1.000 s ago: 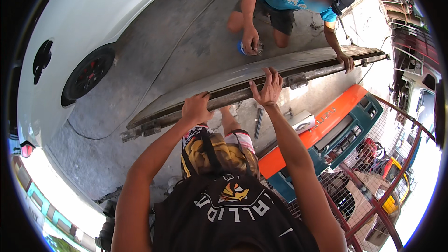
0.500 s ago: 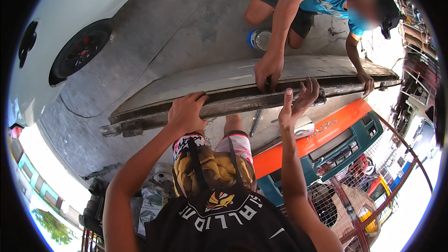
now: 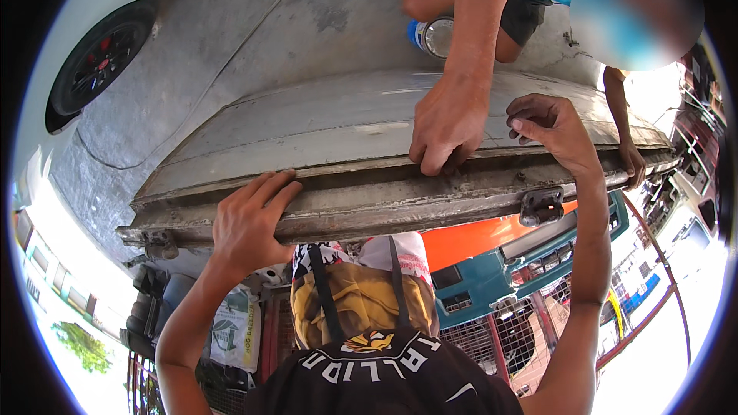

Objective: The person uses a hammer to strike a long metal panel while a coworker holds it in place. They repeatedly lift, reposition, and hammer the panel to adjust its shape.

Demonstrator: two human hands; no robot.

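Note:
A long grey metal panel (image 3: 307, 127), with an open channel along its near edge, stretches across in front of me. My left hand (image 3: 252, 219) grips that edge on the left, fingers curled over the rim. Above the panel on the right, my right hand (image 3: 557, 127) is raised with fingers curled and thumb drawn in. Something tiny may sit at its fingertips, too small to name. A co-worker's hand (image 3: 453, 127) pinches down into the channel between my hands; what it holds is hidden. The co-worker's other hand (image 3: 633, 167) holds the panel's right end.
Dark hinge brackets (image 3: 541, 207) stick out from the near edge. Beyond the panel are a clear container with a blue label (image 3: 435, 36) and a cable (image 3: 223, 69). A car wheel (image 3: 101, 61) stands at left. An orange and teal vehicle panel (image 3: 480, 277) leans below, by wire mesh.
The metal panel appears nearer and shows more of its face. My right hand has left the near edge, rising to the right and curling. My left hand keeps its grip. The co-worker leans closer.

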